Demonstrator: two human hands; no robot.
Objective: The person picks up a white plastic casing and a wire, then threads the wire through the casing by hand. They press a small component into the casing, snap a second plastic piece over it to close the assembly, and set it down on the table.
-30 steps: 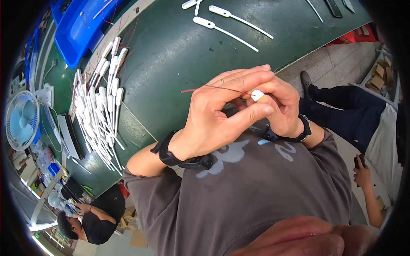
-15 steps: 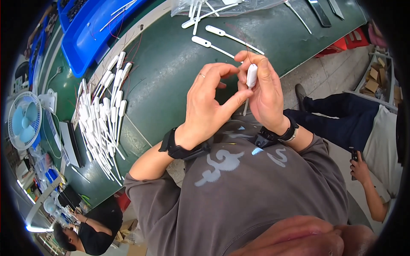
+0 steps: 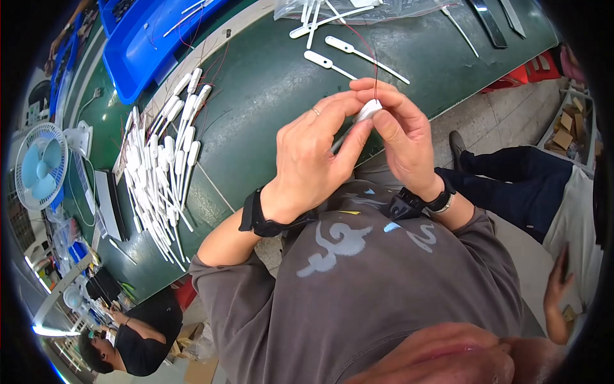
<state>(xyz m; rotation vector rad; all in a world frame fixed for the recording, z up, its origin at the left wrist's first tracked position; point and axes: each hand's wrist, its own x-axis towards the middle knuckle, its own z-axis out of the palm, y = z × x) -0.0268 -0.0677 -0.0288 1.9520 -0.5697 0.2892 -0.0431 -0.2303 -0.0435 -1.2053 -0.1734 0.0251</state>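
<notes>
White wired piece (image 3: 369, 109) in the fingertip grip of left hand (image 3: 311, 146) and right hand (image 3: 409, 142)

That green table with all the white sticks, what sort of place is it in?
Probably a workshop or small factory: a pile of matching white parts lies on the green table, a blue tray stands near it, and the right hand holds a white piece with a thin wire.
</notes>
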